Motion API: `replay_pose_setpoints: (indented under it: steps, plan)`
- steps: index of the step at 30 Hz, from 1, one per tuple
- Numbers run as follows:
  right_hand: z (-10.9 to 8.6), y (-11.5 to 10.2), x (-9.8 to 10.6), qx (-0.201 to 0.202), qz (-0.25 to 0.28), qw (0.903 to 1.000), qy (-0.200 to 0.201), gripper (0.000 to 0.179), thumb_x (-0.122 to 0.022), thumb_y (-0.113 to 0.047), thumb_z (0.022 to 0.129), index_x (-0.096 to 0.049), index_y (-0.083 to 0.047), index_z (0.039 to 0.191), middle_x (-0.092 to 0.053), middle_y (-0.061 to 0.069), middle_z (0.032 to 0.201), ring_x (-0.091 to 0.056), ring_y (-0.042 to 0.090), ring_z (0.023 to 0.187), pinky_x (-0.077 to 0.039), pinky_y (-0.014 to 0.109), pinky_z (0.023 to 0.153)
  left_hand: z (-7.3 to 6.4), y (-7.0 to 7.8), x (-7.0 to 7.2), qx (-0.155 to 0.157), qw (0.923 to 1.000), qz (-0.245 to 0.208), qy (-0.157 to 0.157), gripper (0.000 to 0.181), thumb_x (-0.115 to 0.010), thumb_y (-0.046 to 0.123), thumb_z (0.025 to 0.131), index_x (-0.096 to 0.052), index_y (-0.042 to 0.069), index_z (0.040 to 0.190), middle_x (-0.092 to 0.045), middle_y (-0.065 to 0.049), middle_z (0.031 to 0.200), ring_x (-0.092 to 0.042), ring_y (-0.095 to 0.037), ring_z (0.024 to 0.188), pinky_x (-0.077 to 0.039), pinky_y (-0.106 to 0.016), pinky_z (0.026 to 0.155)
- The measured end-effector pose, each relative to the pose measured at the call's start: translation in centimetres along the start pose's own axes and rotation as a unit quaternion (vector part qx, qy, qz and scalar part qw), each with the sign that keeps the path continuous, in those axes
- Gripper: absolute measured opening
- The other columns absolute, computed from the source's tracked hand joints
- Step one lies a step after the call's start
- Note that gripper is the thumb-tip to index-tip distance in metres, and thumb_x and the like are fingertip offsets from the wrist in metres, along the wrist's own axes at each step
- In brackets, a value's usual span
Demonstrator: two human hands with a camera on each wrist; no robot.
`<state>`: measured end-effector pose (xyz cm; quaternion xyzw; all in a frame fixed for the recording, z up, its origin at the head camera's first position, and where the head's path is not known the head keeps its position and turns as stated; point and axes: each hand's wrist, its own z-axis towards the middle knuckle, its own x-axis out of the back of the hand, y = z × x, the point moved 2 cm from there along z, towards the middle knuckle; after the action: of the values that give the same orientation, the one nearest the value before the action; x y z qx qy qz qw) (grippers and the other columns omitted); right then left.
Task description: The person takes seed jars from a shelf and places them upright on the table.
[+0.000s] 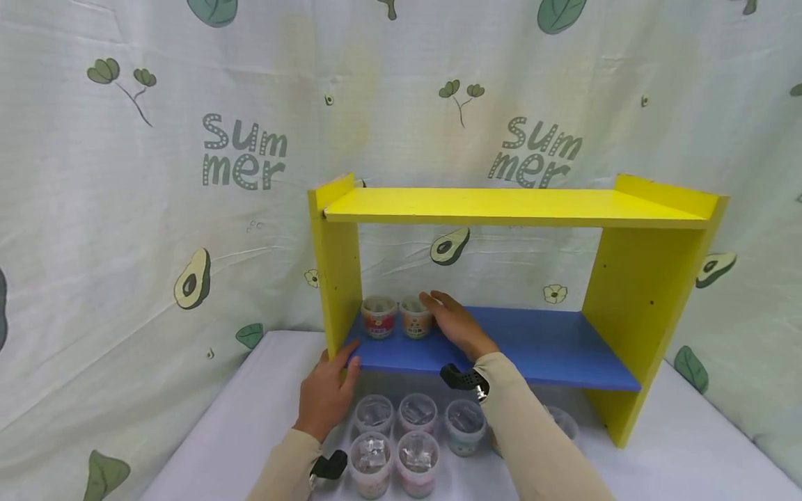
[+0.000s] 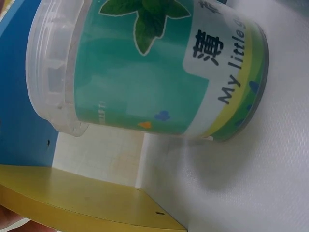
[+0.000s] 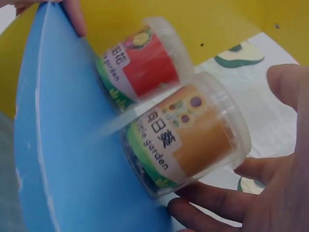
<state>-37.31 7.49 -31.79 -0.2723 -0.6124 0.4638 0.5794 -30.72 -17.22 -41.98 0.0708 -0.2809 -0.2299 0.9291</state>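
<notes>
A yellow-and-blue shelf unit stands on the table. On its blue board, at the left end, sit a red-labelled plastic cup and an orange-labelled plastic cup, side by side and upright. My right hand is at the right side of the orange cup. In the right wrist view its fingers touch the cup's side near the base, while the thumb stands apart. My left hand grips the shelf unit at the front left corner, where the board meets the yellow side panel.
Below the board, several lidded clear cups stand on the white table, and a green-labelled one fills much of the left wrist view. My right forearm partly covers cups farther right. A patterned cloth hangs behind.
</notes>
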Motion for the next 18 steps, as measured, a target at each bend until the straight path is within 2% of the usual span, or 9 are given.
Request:
replay_pose_setpoints:
  steps: [2, 7, 12, 18]
  plan:
    - [0.00, 0.01, -0.30, 0.003, -0.012, 0.9999, 0.006, 0.087, -0.040, -0.081, 0.073, -0.025, -0.034, 0.144, -0.029, -0.001, 0.147, -0.028, 0.027, 0.134, -0.022, 0.057, 0.102, -0.10, -0.03, 0.09, 0.000, 1.0000, 0.002, -0.007, 0.035, -0.052, 0.036, 0.093, -0.058, 0.025, 0.126, -0.060, -0.016, 0.103, -0.062, -0.029, 0.079, -0.047, -0.047, 0.056]
    - [-0.10, -0.06, -0.89, 0.016, -0.039, 0.9991, 0.010, 0.082, -0.043, -0.080, 0.073, -0.025, -0.041, 0.142, -0.036, 0.001, 0.143, -0.036, 0.028, 0.129, -0.028, 0.055, 0.099, -0.41, -0.02, 0.37, 0.011, 0.9998, 0.007, -0.012, 0.035, -0.051, 0.037, 0.093, -0.059, 0.026, 0.125, -0.060, -0.016, 0.103, -0.062, -0.029, 0.078, -0.048, -0.046, 0.055]
    - [-0.10, -0.02, -0.99, 0.026, -0.038, 0.9989, 0.013, 0.075, -0.048, -0.071, 0.079, -0.029, -0.037, 0.143, -0.041, 0.004, 0.140, -0.043, 0.027, 0.124, -0.031, 0.054, 0.097, -0.40, -0.09, 0.37, 0.012, 0.9998, 0.007, -0.012, 0.035, -0.051, 0.037, 0.093, -0.059, 0.025, 0.125, -0.060, -0.015, 0.104, -0.062, -0.029, 0.078, -0.048, -0.046, 0.056]
    - [-0.07, 0.08, -0.60, 0.026, -0.074, 0.9967, 0.022, 0.079, -0.053, -0.068, 0.078, -0.031, -0.029, 0.144, -0.049, 0.007, 0.132, -0.050, 0.027, 0.116, -0.038, 0.051, 0.093, -0.16, -0.08, -0.03, 0.002, 1.0000, 0.002, -0.007, 0.035, -0.052, 0.037, 0.093, -0.058, 0.025, 0.125, -0.059, -0.016, 0.103, -0.062, -0.029, 0.077, -0.047, -0.046, 0.053]
